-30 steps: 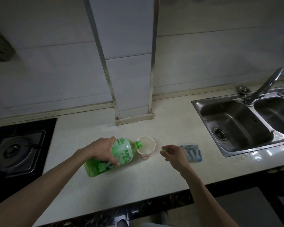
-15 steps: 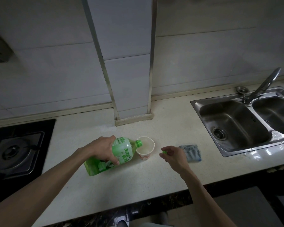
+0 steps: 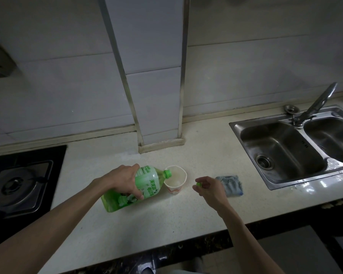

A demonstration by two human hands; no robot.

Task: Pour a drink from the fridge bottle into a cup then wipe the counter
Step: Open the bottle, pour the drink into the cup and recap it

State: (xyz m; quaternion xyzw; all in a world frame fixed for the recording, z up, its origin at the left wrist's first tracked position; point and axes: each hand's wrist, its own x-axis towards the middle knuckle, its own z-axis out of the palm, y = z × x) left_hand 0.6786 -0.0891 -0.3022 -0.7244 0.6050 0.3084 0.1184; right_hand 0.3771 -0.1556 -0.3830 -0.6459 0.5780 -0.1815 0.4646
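Observation:
My left hand [image 3: 123, 180] grips a green plastic bottle [image 3: 147, 184] by its upper body. The bottle is tipped far over to the right, its open neck at the rim of a white paper cup [image 3: 175, 181] that stands on the pale counter [image 3: 166, 224]. Whether liquid is flowing I cannot tell. My right hand [image 3: 210, 187] hovers just right of the cup and pinches the small green bottle cap [image 3: 198, 183] in its fingertips. A folded blue-grey cloth [image 3: 230, 185] lies on the counter right behind that hand.
A steel double sink [image 3: 281, 153] with a tap [image 3: 317, 103] fills the right side. A black gas hob [image 3: 18, 184] sits at the left. A tiled pillar [image 3: 156, 115] juts out from the wall behind the cup. The counter's front edge runs below my arms.
The bottle has stayed tipped at the cup, with its neck a touch higher over the rim. My right hand has hardly moved.

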